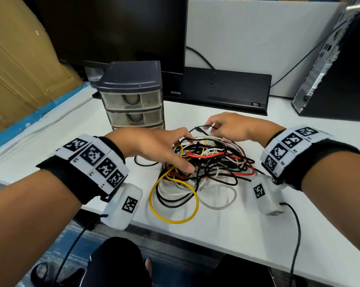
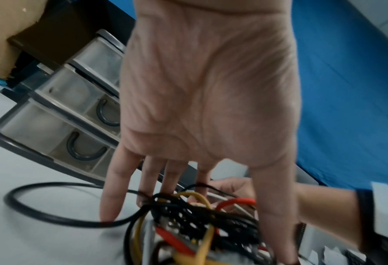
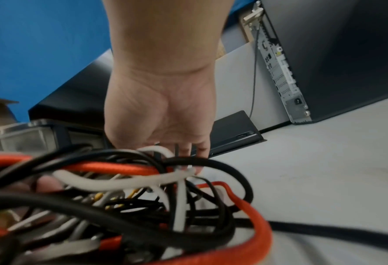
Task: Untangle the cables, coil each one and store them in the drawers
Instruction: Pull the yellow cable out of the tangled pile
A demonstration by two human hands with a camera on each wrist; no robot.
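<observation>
A tangle of cables (image 1: 206, 164) in black, white, red and yellow lies on the white table (image 1: 247, 235). A yellow loop (image 1: 170, 219) and a white loop (image 1: 222, 206) spill toward the front edge. My left hand (image 1: 175, 152) rests on the tangle's left side with straight, spread fingers (image 2: 111, 193); the little finger touches the table. My right hand (image 1: 220, 125) is at the far side of the pile and pinches the end of a thin black cable (image 1: 201, 127). The grey drawer unit (image 1: 133, 94) stands behind the left hand with its drawers (image 2: 41, 129) closed.
A black monitor base (image 1: 222, 90) sits behind the pile, and a computer tower (image 1: 340, 69) stands at the right. Cardboard (image 1: 15, 69) leans at the left. The table's front edge (image 1: 195, 239) runs just below the yellow loop.
</observation>
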